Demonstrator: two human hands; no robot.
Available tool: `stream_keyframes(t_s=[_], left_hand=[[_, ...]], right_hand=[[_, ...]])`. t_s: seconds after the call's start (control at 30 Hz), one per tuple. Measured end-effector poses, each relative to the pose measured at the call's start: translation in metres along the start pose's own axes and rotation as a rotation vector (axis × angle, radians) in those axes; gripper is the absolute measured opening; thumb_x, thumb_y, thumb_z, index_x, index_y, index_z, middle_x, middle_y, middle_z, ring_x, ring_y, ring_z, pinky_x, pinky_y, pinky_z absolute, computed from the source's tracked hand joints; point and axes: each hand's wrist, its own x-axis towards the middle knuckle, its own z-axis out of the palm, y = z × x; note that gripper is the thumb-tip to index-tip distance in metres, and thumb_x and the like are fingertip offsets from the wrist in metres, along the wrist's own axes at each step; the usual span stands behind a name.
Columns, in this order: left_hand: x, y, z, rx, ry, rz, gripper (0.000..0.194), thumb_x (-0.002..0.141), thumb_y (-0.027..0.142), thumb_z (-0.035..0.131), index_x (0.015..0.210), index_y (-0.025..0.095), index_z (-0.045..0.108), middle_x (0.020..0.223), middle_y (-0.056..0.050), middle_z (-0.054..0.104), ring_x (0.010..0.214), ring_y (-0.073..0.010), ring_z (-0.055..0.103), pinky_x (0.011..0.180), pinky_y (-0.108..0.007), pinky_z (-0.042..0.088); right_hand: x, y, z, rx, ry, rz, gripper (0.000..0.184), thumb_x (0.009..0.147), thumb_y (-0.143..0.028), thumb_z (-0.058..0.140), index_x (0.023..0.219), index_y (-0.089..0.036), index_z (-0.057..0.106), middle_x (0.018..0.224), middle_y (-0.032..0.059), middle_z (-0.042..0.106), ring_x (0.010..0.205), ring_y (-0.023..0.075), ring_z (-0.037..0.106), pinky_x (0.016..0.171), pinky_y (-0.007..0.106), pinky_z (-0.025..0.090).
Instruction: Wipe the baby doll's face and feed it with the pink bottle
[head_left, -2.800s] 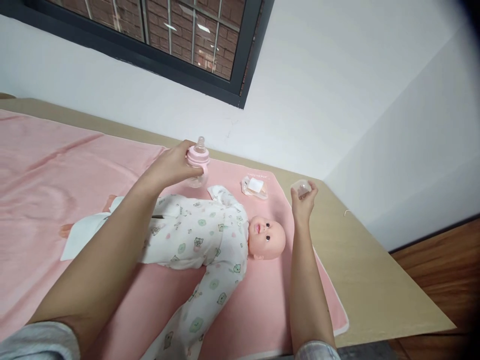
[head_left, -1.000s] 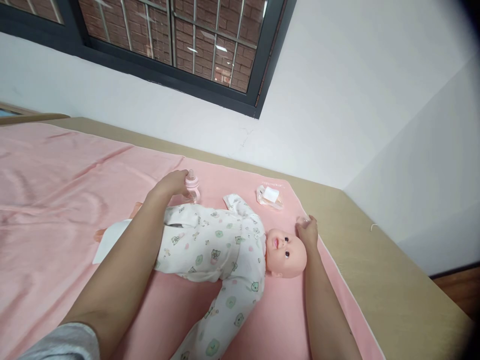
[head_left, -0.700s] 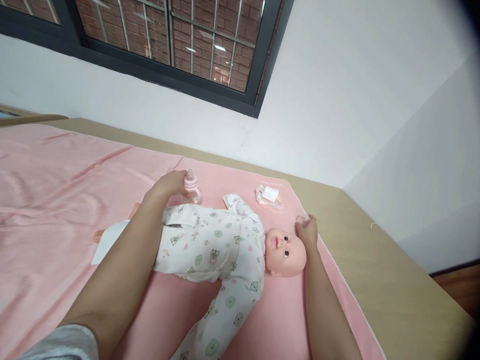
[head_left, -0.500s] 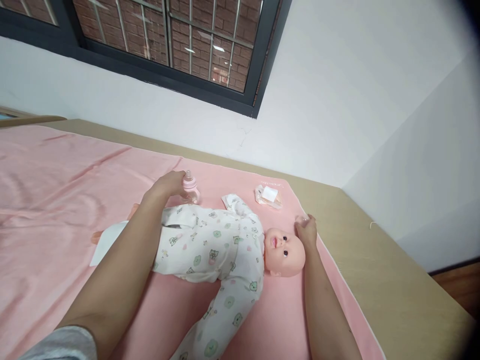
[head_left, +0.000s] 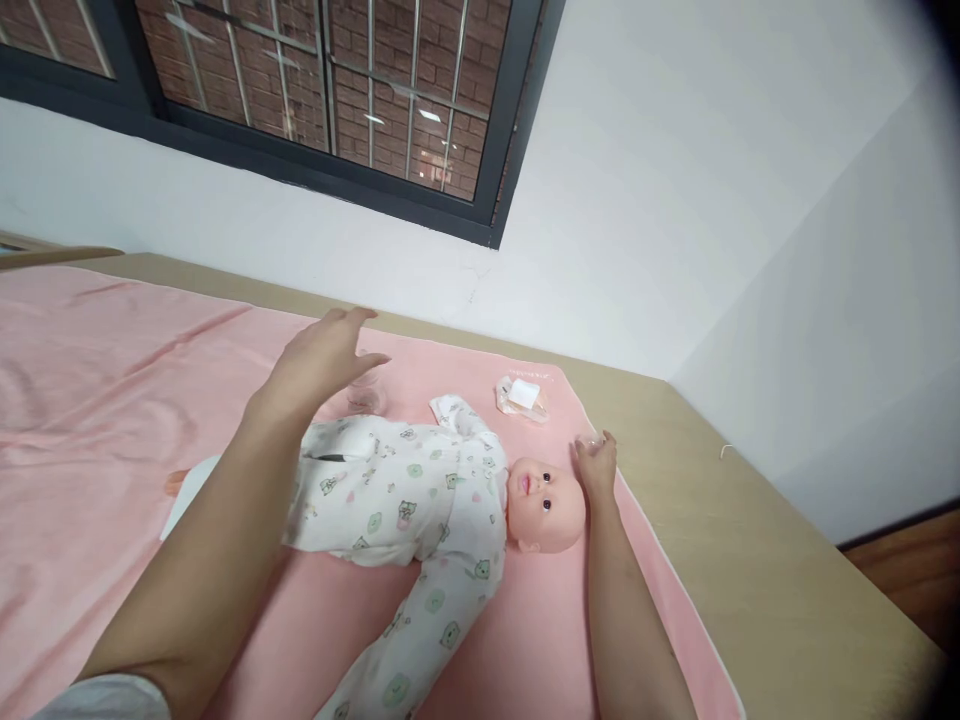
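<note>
My left hand (head_left: 319,362) is raised over a baby bottle (head_left: 366,398), its thumb and fingers spread with nothing between them. The bottle stands on the pink sheet, its upper part mostly hidden by the hand. A baby doll (head_left: 409,490) in white patterned clothes lies on its back, its bald head (head_left: 549,505) to the right. Beyond the head, my right hand (head_left: 598,470) has its fingers closed around a small clear cap (head_left: 591,441), partly covered by them.
A small clear packet with a white label (head_left: 524,393) lies on the pink sheet (head_left: 465,650) above the doll's head. The wooden tabletop (head_left: 697,500) shows along the right and back edges. A wall and a dark-framed barred window (head_left: 491,215) rise behind.
My left hand has let go of the bottle and lifted above it with fingers spread. My right hand keeps its hold by the doll's head. The whole view has shifted slightly.
</note>
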Motion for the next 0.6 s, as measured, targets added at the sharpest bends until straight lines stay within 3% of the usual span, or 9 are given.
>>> stream_keyframes(t_s=[0.1, 0.23, 0.3, 0.37, 0.47, 0.6], left_hand=[[-0.021, 0.045, -0.005, -0.178, 0.019, 0.178, 0.048, 0.091, 0.039, 0.066, 0.134, 0.022, 0.054, 0.133, -0.006, 0.061, 0.116, -0.0266, 0.061, 0.099, -0.035, 0.046], [-0.031, 0.108, 0.006, -0.406, -0.18, 0.423, 0.032, 0.096, 0.04, 0.055, 0.122, 0.023, 0.064, 0.124, -0.002, 0.069, 0.107, -0.023, 0.066, 0.091, -0.03, 0.05], [-0.026, 0.138, 0.02, -0.349, -0.255, 0.519, 0.032, 0.097, 0.036, 0.051, 0.121, 0.02, 0.065, 0.124, -0.006, 0.069, 0.108, -0.0245, 0.066, 0.09, -0.031, 0.05], [-0.019, 0.165, 0.039, -0.18, -0.392, 0.569, 0.033, 0.099, 0.03, 0.048, 0.125, 0.019, 0.063, 0.126, -0.01, 0.068, 0.112, -0.0279, 0.064, 0.093, -0.036, 0.049], [-0.01, 0.194, 0.074, -0.112, -0.532, 0.591, 0.03, 0.099, 0.022, 0.046, 0.115, 0.013, 0.069, 0.119, -0.017, 0.068, 0.11, -0.0333, 0.064, 0.092, -0.046, 0.05], [-0.003, 0.209, 0.121, -0.082, -0.755, 0.625, 0.023, 0.1, 0.03, 0.056, 0.111, 0.012, 0.066, 0.113, -0.011, 0.067, 0.105, -0.0241, 0.065, 0.094, -0.045, 0.053]], right_hand=[[-0.002, -0.003, -0.001, 0.029, 0.074, -0.059, 0.076, 0.082, -0.048, 0.048, 0.14, 0.001, 0.041, 0.138, 0.0285, 0.049, 0.13, 0.0352, 0.047, 0.114, 0.049, 0.034], [-0.006, -0.013, -0.006, 0.023, 0.199, -0.237, 0.057, 0.089, -0.045, 0.039, 0.127, -0.005, 0.053, 0.131, 0.0227, 0.057, 0.128, 0.0316, 0.047, 0.113, 0.046, 0.034], [-0.01, -0.02, -0.006, 0.015, 0.217, -0.338, 0.049, 0.091, -0.043, 0.035, 0.118, -0.009, 0.059, 0.122, 0.0192, 0.062, 0.121, 0.0289, 0.051, 0.109, 0.044, 0.037], [-0.015, -0.027, -0.004, 0.007, 0.165, -0.435, 0.046, 0.093, -0.042, 0.032, 0.108, -0.012, 0.063, 0.113, 0.0163, 0.066, 0.112, 0.0265, 0.055, 0.104, 0.041, 0.04], [-0.02, -0.034, 0.003, 0.013, 0.034, -0.526, 0.046, 0.095, -0.043, 0.03, 0.1, -0.015, 0.066, 0.103, 0.0135, 0.07, 0.101, 0.0242, 0.059, 0.095, 0.038, 0.044], [-0.021, -0.036, 0.014, -0.029, -0.135, -0.53, 0.048, 0.093, -0.048, 0.031, 0.093, -0.017, 0.068, 0.093, 0.0121, 0.071, 0.091, 0.0234, 0.061, 0.083, 0.035, 0.045]])
